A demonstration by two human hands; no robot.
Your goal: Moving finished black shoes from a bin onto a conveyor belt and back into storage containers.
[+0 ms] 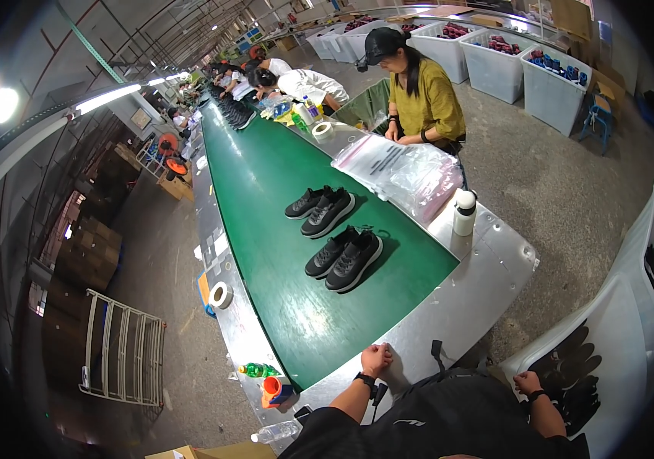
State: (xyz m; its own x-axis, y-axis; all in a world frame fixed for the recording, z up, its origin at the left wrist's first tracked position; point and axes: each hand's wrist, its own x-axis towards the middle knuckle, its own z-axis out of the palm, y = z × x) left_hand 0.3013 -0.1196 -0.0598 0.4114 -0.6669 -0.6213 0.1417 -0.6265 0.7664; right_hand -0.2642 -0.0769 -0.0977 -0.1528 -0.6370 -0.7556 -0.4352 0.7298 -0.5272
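My left hand [377, 359] rests on the bare metal end of the table [419, 334], its fingers curled in and nothing seen in them. Off to the right, my right hand [527, 382] hangs beside a large white bin [624, 314], its fingers also curled with nothing showing between them. Dark shoes [572, 359] lie inside that bin. Ahead of my left hand, a nearer pair of black sneakers [346, 258] with pale soles stands on the green conveyor belt [296, 306]. Just beyond it stands a second pair of black sneakers [321, 210]. Neither hand touches the sneakers.
Clear plastic bags [411, 172] and a white bottle [465, 212] sit on the right ledge. A tape roll [221, 295], a green bottle [258, 370] and an orange container [272, 389] line the left ledge. A person in a yellow-green top [428, 103] stands at the right side.
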